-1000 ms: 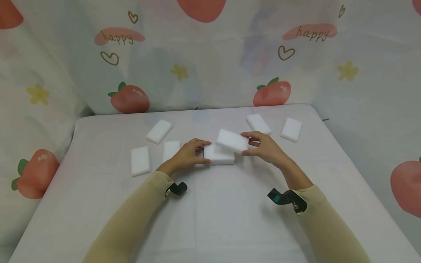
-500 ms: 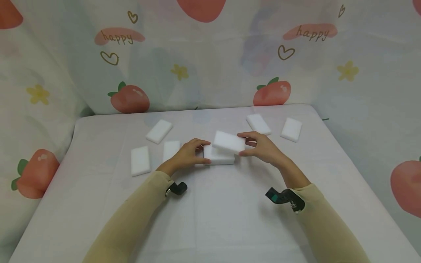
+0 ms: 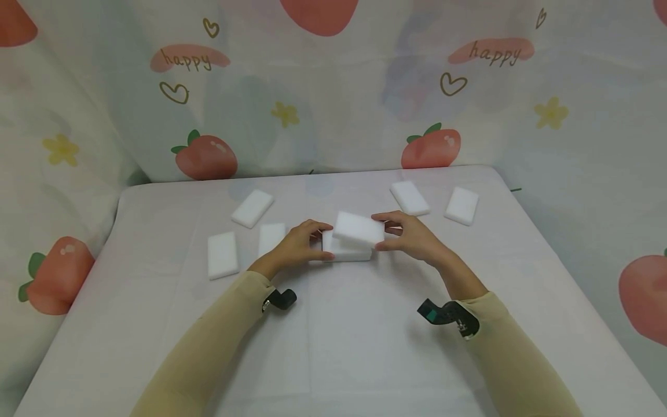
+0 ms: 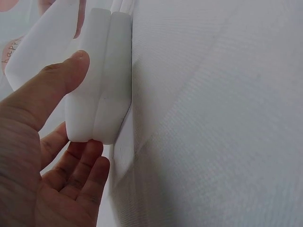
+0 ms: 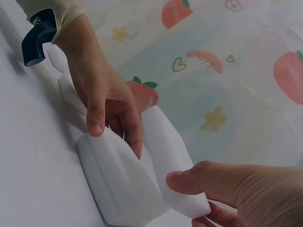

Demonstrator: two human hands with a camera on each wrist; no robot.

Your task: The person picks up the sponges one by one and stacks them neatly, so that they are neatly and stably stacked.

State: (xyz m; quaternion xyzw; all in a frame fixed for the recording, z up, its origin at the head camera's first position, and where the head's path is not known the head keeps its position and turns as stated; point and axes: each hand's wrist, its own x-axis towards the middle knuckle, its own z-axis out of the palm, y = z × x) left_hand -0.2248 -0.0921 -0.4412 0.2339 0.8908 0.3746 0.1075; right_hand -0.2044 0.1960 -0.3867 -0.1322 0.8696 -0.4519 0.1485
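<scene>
White sponge blocks are the objects here. Two of them lie flat, one on the other, as a stack (image 3: 345,255) at mid-table; the seam between both shows in the left wrist view. My left hand (image 3: 293,244) grips the left end of this stack, thumb (image 4: 71,73) on the near side and fingers on the far side. Tilted just over the stack is a third sponge (image 3: 358,228), its left part overlapping the stack in the head view. My right hand (image 3: 411,234) pinches that sponge (image 5: 173,156) by its right end between thumb and fingers.
On the left lie several more sponges: one at the outer left (image 3: 222,255), one farther back (image 3: 252,208), and one partly behind the left hand (image 3: 271,236). Two others (image 3: 410,197) (image 3: 461,205) lie at the back right. A fruit-print curtain (image 3: 333,116) surrounds the white-covered table (image 3: 333,347).
My right hand has moved a little left and slightly lower, bringing its sponge farther over the stack. The left hand stays on the stack, unmoved.
</scene>
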